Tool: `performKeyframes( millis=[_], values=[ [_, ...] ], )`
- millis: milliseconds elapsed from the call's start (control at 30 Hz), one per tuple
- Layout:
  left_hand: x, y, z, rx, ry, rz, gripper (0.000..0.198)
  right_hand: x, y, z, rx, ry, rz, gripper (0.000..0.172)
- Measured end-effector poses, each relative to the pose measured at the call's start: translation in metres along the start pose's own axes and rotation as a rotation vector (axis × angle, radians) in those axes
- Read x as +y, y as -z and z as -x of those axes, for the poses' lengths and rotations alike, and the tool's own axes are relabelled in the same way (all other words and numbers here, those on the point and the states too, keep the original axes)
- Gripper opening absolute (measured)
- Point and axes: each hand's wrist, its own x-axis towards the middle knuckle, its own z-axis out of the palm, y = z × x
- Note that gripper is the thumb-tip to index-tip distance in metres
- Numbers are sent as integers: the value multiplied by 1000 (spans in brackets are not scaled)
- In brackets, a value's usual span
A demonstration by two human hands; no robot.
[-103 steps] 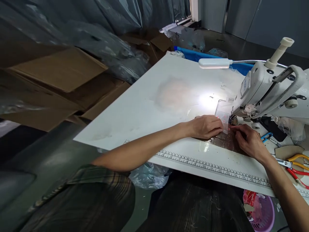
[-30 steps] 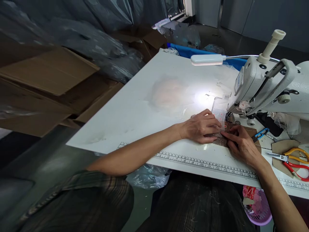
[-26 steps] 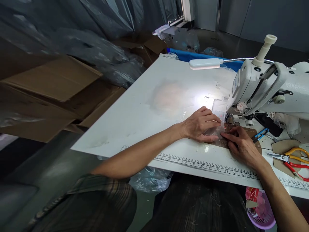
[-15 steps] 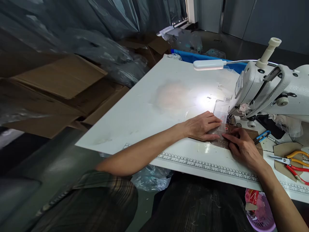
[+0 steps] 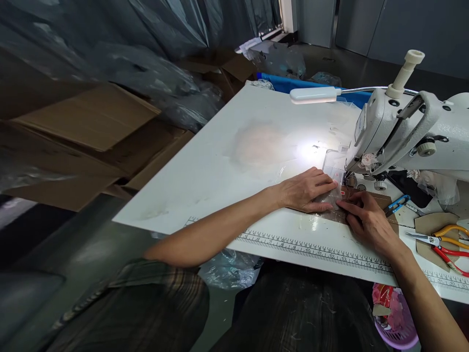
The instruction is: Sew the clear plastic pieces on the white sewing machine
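Note:
A sheer, pale piece of material (image 5: 332,194) lies on the white table at the needle area of a sewing machine (image 5: 381,127). My left hand (image 5: 309,190) rests flat on its left part, fingers spread and pointing right. At its lower right edge, my right hand (image 5: 366,220) has its fingertips pressed down, with thumb and index finger apart; the other fingers are bent. Neither hand has its fingers wrapped round anything. Under the hands is a brown plate (image 5: 381,200) set in the table. The spot beneath my left palm is hidden.
Blue snips (image 5: 397,205) lie right of my right hand, with yellow-handled scissors (image 5: 436,239) and red-handled pliers (image 5: 450,259) beyond. A lamp (image 5: 315,95) hangs over the table. Cardboard boxes (image 5: 91,117) stand at the left; a purple basket (image 5: 401,337) sits below the table edge.
The whole view has shifted very slightly. Both hands keep nearly the same place on the material.

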Motion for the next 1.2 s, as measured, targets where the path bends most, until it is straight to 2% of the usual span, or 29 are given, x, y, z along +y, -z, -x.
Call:
performKeyframes(
  millis=[300, 633, 867, 1200],
  values=[
    [4, 5, -4, -66, 27, -142, 59, -2, 2, 0, -7, -13, 8, 35],
    [7, 9, -14, -132, 81, -137, 46, -3, -1, 0, 21, -26, -31, 38],
    [-6, 11, -31, -215, 40, -202, 33, 1, -4, -2, 22, -112, -36, 41],
    [-9, -2, -23, -73, 83, -98, 39, 1, -3, -4, 2, -147, -30, 39]
  ],
)
